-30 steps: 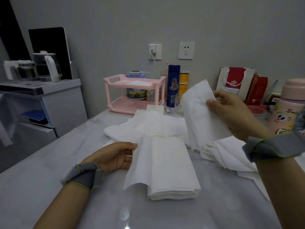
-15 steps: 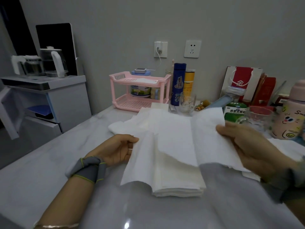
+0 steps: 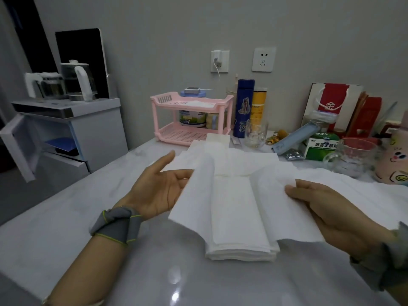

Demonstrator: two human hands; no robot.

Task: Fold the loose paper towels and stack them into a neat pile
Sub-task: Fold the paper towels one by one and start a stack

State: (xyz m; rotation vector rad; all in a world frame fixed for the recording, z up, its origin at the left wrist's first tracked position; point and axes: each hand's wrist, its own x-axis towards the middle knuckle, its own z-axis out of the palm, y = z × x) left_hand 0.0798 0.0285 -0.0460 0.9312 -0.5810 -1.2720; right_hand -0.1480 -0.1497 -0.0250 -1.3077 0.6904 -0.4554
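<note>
A pile of folded white paper towels [image 3: 240, 250] lies on the grey marble table [image 3: 66, 235] in front of me. One unfolded paper towel [image 3: 234, 206] is draped across the pile, its two sides raised. My left hand [image 3: 159, 188] is palm-up at the sheet's left edge; the fingers lie under the flap and the thumb sticks up clear of it. My right hand [image 3: 320, 202] pinches the right flap, thumb on top. Loose unfolded towels [image 3: 242, 157] lie behind the pile, and more loose towels [image 3: 364, 191] spread to the right.
Along the back wall stand a pink two-tier rack [image 3: 192, 118], a blue bottle [image 3: 244, 107], a glass cup [image 3: 256, 133], a green medicine box [image 3: 320, 146], a glass mug [image 3: 353, 157] and a pink flask [image 3: 395, 160]. A cabinet with kettles [image 3: 66, 120] stands at the left.
My right hand brought the sheet down from the air and laid it across the pile. My left hand's thumb lifted off the sheet's left edge and the hand opened.
</note>
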